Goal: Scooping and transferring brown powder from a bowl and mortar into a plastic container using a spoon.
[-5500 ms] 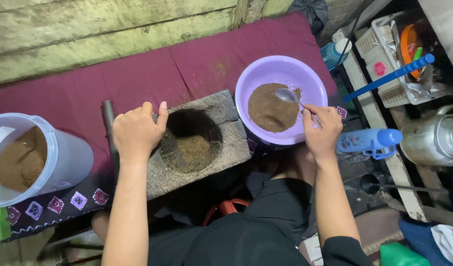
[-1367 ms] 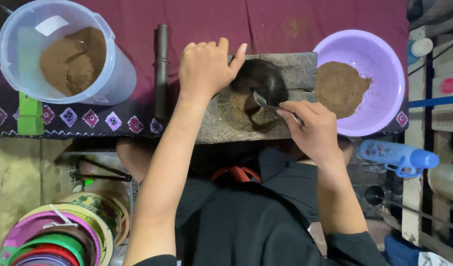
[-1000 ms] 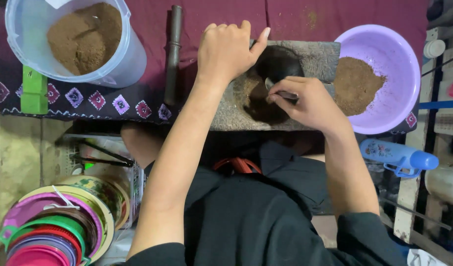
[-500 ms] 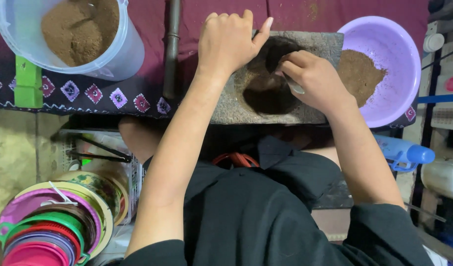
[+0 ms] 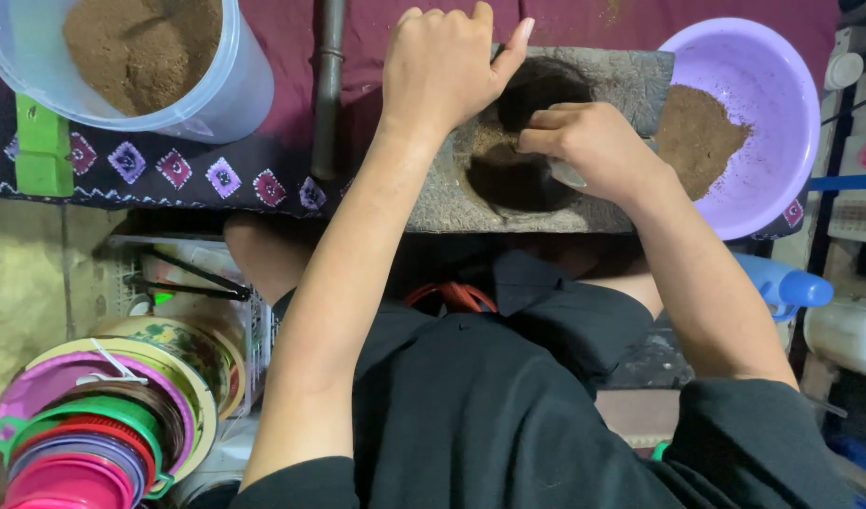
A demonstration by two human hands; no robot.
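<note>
Head view: brown powder is being scraped inside the grey stone mortar block by the right hand, fingers clamped on a metal spoon; the left hand, fingers curled together, is being pressed on the rim and is best kept firm there.

A green box lies flat just left of the tub, below its left side, oblong and plain bright green. Far right of the tub, at the frame edge, a white package shows a round pink label, partly cut off.
</note>
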